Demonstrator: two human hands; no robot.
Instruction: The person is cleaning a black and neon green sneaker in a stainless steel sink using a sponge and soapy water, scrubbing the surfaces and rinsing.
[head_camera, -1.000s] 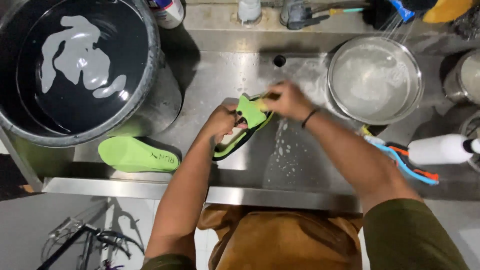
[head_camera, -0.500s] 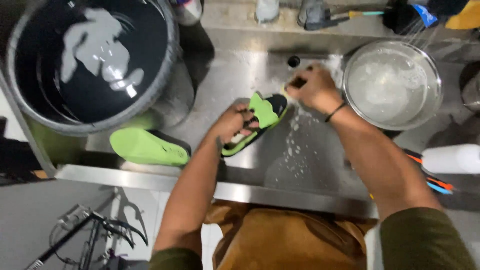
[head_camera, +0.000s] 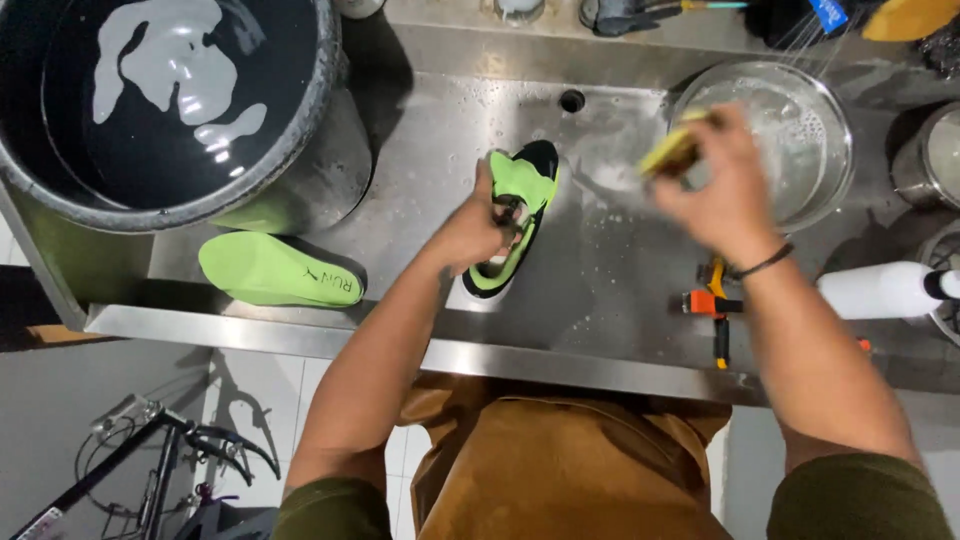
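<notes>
Over a wet stainless-steel sink bench (head_camera: 620, 270), seen from the head camera, a person in a brown apron (head_camera: 560, 470) works with both bare hands. The left hand (head_camera: 480, 228) is clamped on a lime-green and black shoe (head_camera: 520, 215), which lies on the steel near the middle of the bench, its toe towards the front edge and its heel towards the round drain hole (head_camera: 572, 100) at the back. The right hand (head_camera: 722, 192), blurred, is closed around a yellow brush or sponge (head_camera: 672, 150), raised just in front of a clear glass bowl (head_camera: 805, 125) of sudsy water that stands by the back right of the bench. Soap foam and water drops spot the steel between shoe and bowl.

At the left end, a large black tub (head_camera: 160, 110) filled with dark water and patches of foam overhangs the bench. A lime-green insole (head_camera: 280, 272) lies flat beside it, close to the front left edge. An orange-and-black tool (head_camera: 712, 305) rests near the front edge under the right forearm, and a white bottle (head_camera: 880, 290) lies on its side towards the right end. Metal pots (head_camera: 935, 155) stand at the far right.

Along the back ledge sit bottles and hand tools, too cropped to tell apart. Below the bench, pale floor tiles (head_camera: 250, 420) show, with part of a bicycle (head_camera: 150, 450) at the lower left corner.
</notes>
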